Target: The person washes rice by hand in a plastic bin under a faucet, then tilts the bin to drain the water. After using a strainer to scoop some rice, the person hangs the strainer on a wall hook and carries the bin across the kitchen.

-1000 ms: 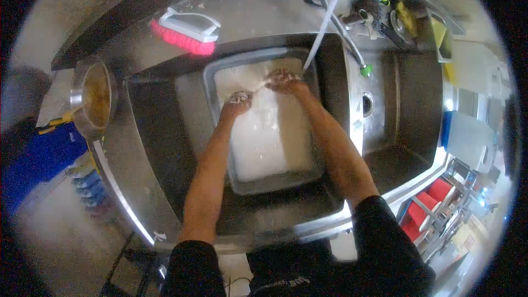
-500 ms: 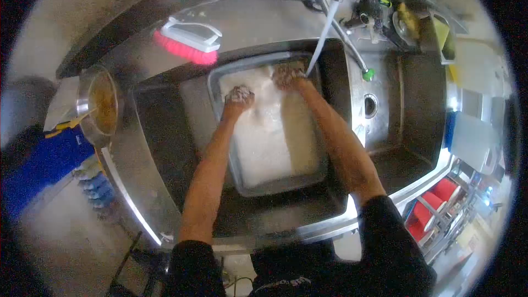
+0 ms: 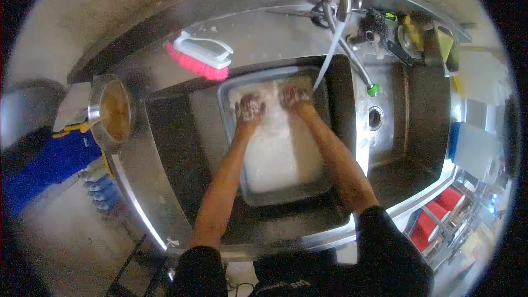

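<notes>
In the left basin of a steel sink stands a grey rectangular tub [image 3: 258, 198] holding whitish, cloudy contents with a tan area along the right. My left hand [image 3: 251, 106] is in the tub's far left part, coated with white matter and blurred. Close to its right, my right hand [image 3: 295, 95] is at the far end of the tub, also coated and blurred. The fingers of both hands are too smeared to make out. A white stream [image 3: 330, 55] comes down from the tap [image 3: 344, 3] beside my right hand.
A white brush with pink bristles [image 3: 201, 55] lies on the ledge behind the tub. To the left is a round metal container [image 3: 116, 111]. The right basin [image 3: 389, 144] has a drain and a green-tipped hose [image 3: 373, 89] over it. Utensils crowd the back right.
My left hand has moved right and a little nearer, and my right hand has shifted slightly nearer. The gap between them is smaller. The whole view has shifted a little.
</notes>
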Demonstrator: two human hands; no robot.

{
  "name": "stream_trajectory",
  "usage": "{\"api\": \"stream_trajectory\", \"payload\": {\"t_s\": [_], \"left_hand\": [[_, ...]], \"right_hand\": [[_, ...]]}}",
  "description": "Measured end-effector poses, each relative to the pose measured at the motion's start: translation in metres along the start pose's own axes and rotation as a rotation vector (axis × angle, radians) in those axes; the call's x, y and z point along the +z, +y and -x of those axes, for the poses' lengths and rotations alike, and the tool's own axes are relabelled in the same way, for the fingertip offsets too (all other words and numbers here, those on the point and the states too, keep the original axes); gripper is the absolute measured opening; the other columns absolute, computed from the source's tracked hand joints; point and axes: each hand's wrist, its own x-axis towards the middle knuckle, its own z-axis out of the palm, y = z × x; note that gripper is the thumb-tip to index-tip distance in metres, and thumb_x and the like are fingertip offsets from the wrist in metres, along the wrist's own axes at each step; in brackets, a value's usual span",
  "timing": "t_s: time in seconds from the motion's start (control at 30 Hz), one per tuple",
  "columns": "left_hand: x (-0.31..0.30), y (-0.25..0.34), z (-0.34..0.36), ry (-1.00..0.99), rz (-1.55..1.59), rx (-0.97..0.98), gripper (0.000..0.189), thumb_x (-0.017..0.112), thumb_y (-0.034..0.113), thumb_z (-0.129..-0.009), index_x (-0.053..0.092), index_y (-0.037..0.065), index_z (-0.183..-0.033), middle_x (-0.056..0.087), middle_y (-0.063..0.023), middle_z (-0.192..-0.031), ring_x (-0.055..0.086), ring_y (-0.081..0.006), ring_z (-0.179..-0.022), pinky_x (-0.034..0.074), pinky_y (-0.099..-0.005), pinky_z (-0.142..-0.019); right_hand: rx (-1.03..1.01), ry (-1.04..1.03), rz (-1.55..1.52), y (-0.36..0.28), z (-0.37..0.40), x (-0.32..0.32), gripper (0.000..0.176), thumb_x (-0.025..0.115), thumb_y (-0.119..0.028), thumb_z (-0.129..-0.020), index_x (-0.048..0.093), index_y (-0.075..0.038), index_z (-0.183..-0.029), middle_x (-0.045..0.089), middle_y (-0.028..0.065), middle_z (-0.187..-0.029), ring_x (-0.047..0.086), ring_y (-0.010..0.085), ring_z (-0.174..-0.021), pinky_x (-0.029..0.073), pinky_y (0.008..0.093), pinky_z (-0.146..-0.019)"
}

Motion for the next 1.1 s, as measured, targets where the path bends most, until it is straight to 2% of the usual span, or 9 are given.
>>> {"api": "stream_trajectory", "payload": {"t_s": [0.03,0.1,0.43,0.57,0.63,0.7,0.83,0.97,1.1], "left_hand": [[0.012,-0.008,-0.010,0.000,-0.001,-0.002,0.035,0.054,0.037,-0.081,0.061,0.007,-0.099,0.062,-0.0147,-0.099,0.057,-0.0350,-0.095,0.045,-0.0469,-0.086],[0.047,-0.028,-0.028,-0.862,-0.145,-0.234,0.033,0.057,0.028,-0.085,0.061,0.004,-0.108,0.061,-0.0158,-0.108,0.055,-0.0325,-0.107,0.045,-0.0408,-0.090],[0.028,-0.012,0.035,-1.165,-0.015,-0.357,0.055,0.053,0.039,-0.086,0.047,0.006,-0.129,0.047,-0.0191,-0.131,0.046,-0.0342,-0.120,0.039,-0.0469,-0.098],[0.046,-0.063,0.008,-0.103,-0.808,0.368,0.058,0.054,0.046,-0.083,0.052,0.006,-0.124,0.052,-0.0208,-0.123,0.054,-0.0347,-0.109,0.045,-0.0492,-0.090],[0.079,-0.093,-0.007,-0.531,0.065,-0.060,0.056,0.053,0.048,-0.082,0.054,0.006,-0.120,0.055,-0.0185,-0.118,0.057,-0.0349,-0.103,0.048,-0.0532,-0.083],[0.131,-0.113,0.038,-0.350,-0.070,0.047,0.056,0.054,0.048,-0.082,0.054,0.007,-0.120,0.056,-0.0178,-0.117,0.058,-0.0353,-0.102,0.048,-0.0531,-0.082],[0.135,-0.093,0.107,-0.794,-0.141,-0.113,0.073,0.043,0.062,-0.083,0.037,0.013,-0.136,0.041,-0.0152,-0.136,0.038,-0.0323,-0.125,0.028,-0.0504,-0.104],[0.026,-0.004,0.089,-0.735,0.232,-0.373,0.056,0.055,0.045,-0.083,0.045,0.018,-0.132,0.034,-0.0152,-0.142,0.026,-0.0327,-0.133,0.022,-0.0523,-0.107],[-0.031,0.023,0.006,-0.192,-0.402,-0.015,0.063,0.056,0.041,-0.084,0.041,0.008,-0.135,0.036,-0.0199,-0.138,0.033,-0.0386,-0.128,0.028,-0.0520,-0.104]], "right_hand": [[-0.001,0.016,0.041,0.009,-0.017,0.009,0.040,0.046,-0.038,-0.089,0.054,-0.011,-0.117,0.057,0.0112,-0.114,0.055,0.0286,-0.101,0.048,0.0460,-0.085],[0.002,0.025,0.130,0.013,-0.041,0.046,0.040,0.046,-0.038,-0.089,0.054,-0.011,-0.117,0.057,0.0111,-0.115,0.055,0.0287,-0.102,0.047,0.0460,-0.085],[-0.038,-0.086,-0.064,-0.041,0.041,0.017,0.040,0.046,-0.039,-0.089,0.053,-0.012,-0.118,0.057,0.0109,-0.117,0.055,0.0292,-0.103,0.047,0.0463,-0.086],[0.028,0.035,0.054,0.008,-0.024,0.007,0.040,0.046,-0.039,-0.089,0.053,-0.013,-0.119,0.057,0.0108,-0.118,0.054,0.0293,-0.103,0.047,0.0464,-0.086],[0.040,0.068,0.157,0.012,-0.046,0.044,0.040,0.046,-0.039,-0.089,0.053,-0.013,-0.119,0.057,0.0107,-0.118,0.054,0.0294,-0.103,0.047,0.0464,-0.086],[0.086,0.108,0.281,-0.014,-0.045,0.097,0.041,0.047,-0.039,-0.089,0.053,-0.013,-0.119,0.057,0.0106,-0.118,0.054,0.0295,-0.104,0.047,0.0465,-0.086],[0.037,-0.036,0.110,-0.056,0.007,0.096,0.044,0.047,-0.041,-0.088,0.050,-0.013,-0.122,0.053,0.0112,-0.122,0.052,0.0313,-0.106,0.044,0.0491,-0.087],[0.043,-0.122,-0.087,-0.059,0.063,0.026,0.049,0.048,-0.043,-0.087,0.045,-0.013,-0.126,0.049,0.0119,-0.126,0.050,0.0337,-0.109,0.041,0.0526,-0.088],[0.092,-0.017,-0.045,-0.002,0.018,0.007,0.054,0.048,-0.045,-0.085,0.041,-0.014,-0.129,0.044,0.0126,-0.130,0.048,0.0360,-0.112,0.038,0.0561,-0.089]]}}
